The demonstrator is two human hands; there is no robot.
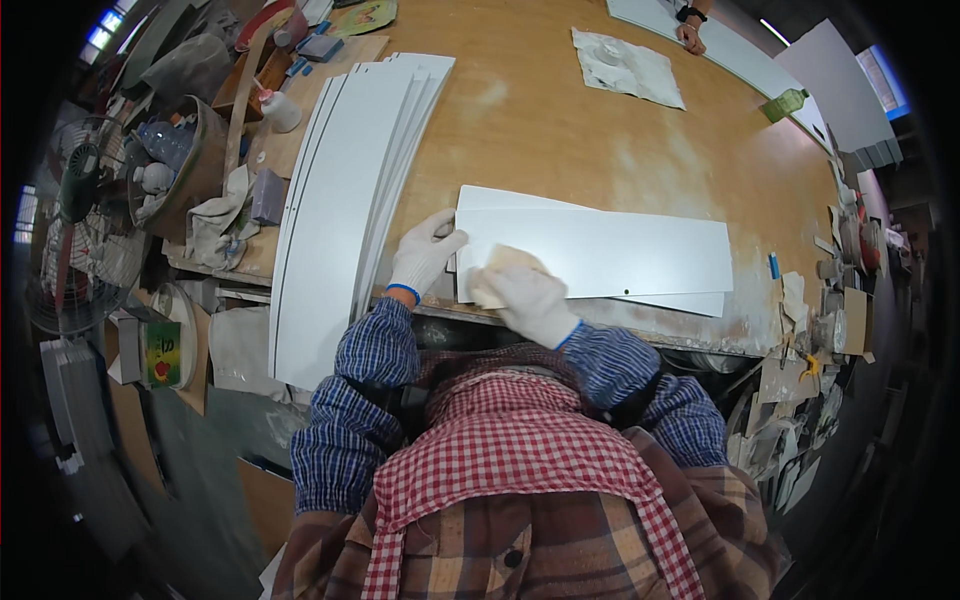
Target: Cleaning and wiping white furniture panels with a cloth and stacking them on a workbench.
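Note:
A long white panel (610,250) lies flat near the front edge of the wooden workbench (560,130), on top of a second white panel. My left hand (425,252), in a white glove, presses its spread fingers on the panel's left end. My right hand (530,300), also gloved, grips a tan sanding pad (505,268) and holds it flat on the panel's near left corner.
A stack of long white panels (345,200) lies on the bench's left side, overhanging the front edge. A crumpled cloth (628,68) lies at the back. Another person's hand (690,35) rests at the far edge. Clutter, a fan (75,220) and bottles crowd the left.

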